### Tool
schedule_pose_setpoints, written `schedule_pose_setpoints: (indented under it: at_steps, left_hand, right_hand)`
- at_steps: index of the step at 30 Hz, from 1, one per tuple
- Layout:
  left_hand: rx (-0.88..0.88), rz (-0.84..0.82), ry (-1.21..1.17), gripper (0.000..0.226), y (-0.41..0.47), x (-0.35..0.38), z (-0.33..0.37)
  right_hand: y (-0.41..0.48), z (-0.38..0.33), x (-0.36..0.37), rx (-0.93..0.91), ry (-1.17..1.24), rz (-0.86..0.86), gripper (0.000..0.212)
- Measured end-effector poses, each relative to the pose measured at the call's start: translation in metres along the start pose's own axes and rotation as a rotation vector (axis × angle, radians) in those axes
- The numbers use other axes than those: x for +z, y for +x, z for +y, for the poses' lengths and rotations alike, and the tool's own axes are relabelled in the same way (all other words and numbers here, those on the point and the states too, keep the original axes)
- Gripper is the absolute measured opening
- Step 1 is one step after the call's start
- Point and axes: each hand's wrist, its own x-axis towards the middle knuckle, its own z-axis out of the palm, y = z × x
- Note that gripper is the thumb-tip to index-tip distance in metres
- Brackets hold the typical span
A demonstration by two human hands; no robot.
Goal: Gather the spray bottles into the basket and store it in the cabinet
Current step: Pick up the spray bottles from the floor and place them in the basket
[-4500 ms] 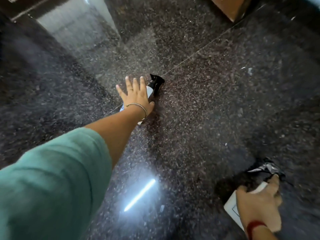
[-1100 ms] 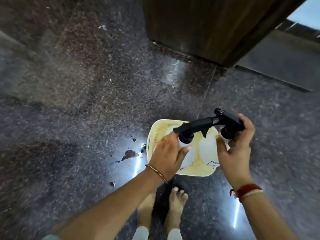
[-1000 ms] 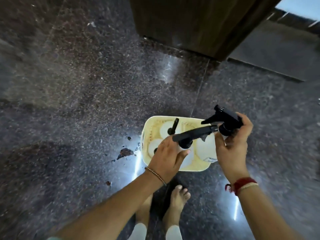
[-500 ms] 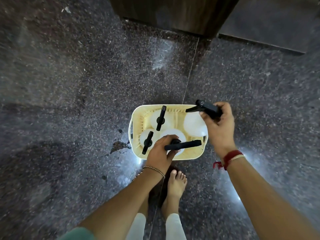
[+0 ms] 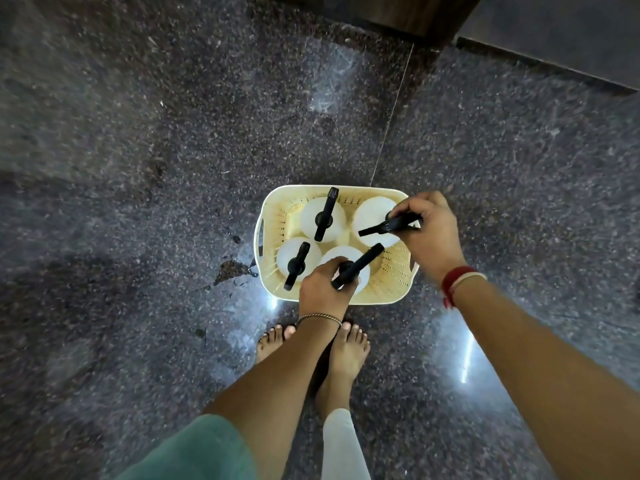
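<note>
A cream plastic basket (image 5: 393, 282) stands on the dark granite floor just in front of my bare feet. Several white spray bottles with black trigger heads stand upright inside it. My left hand (image 5: 323, 284) grips the neck of the near middle bottle (image 5: 358, 266). My right hand (image 5: 427, 233) holds the black trigger head of the far right bottle (image 5: 369, 218). Both held bottles sit low inside the basket. Two more bottles, one at the far left (image 5: 323, 214) and one at the near left (image 5: 298, 259), stand untouched.
A dark wooden cabinet base (image 5: 398, 12) rises at the top of the view, beyond the basket. A brown stain (image 5: 232, 270) marks the floor left of the basket. My feet (image 5: 346, 355) stand close behind the basket. A raised dark ledge (image 5: 554, 29) lies at top right.
From 4.5 s ago both hands carried bottles from the floor to the basket. Over the last second both bottles have dropped down into the basket, and the view has tilted downward.
</note>
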Motion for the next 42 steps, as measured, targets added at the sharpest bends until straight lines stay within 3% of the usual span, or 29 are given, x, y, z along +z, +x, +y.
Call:
schedule_pose_setpoints:
  at_steps: [7, 12, 26, 29, 32, 34, 36, 40, 42]
  left_hand:
    - [0.011, -0.027, 0.072, 0.014, 0.008, -0.001, -0.012]
    - [0.074, -0.095, 0.256, 0.024, 0.009, 0.002, -0.019]
    - [0.079, -0.229, 0.526, 0.025, 0.027, 0.01, -0.017]
    - [0.067, -0.278, 0.597, 0.028, 0.032, 0.011, -0.008]
    - [0.028, -0.308, 0.66, 0.044, 0.027, 0.004, 0.0]
    - [0.02, -0.317, 0.645, 0.065, 0.015, -0.007, 0.004]
    - [0.107, -0.292, 0.581, 0.071, -0.005, -0.023, 0.009]
    - [0.426, -0.131, 0.509, 0.057, -0.04, -0.064, 0.016]
    - [0.509, 0.007, 0.488, 0.049, -0.038, -0.083, 0.018]
  right_hand:
    - [0.019, 0.004, -0.007, -0.287, -0.569, -0.26, 0.029]
    - [0.019, 0.01, -0.001, -0.303, -0.811, -0.347, 0.029]
    - [0.01, 0.004, 0.012, -0.417, -1.057, -0.385, 0.027]
    - [0.009, 0.008, 0.016, -0.394, -1.028, -0.362, 0.031]
    - [0.005, 0.013, 0.016, -0.344, -0.918, -0.346, 0.057]
    - [0.0, 0.012, 0.014, -0.301, -0.844, -0.27, 0.07]
    - [-0.005, 0.01, 0.009, -0.216, -0.684, -0.148, 0.074]
    - [-0.013, 0.013, -0.001, 0.026, -0.268, 0.155, 0.067]
    - [-0.016, 0.018, -0.005, 0.176, -0.21, 0.212, 0.045]
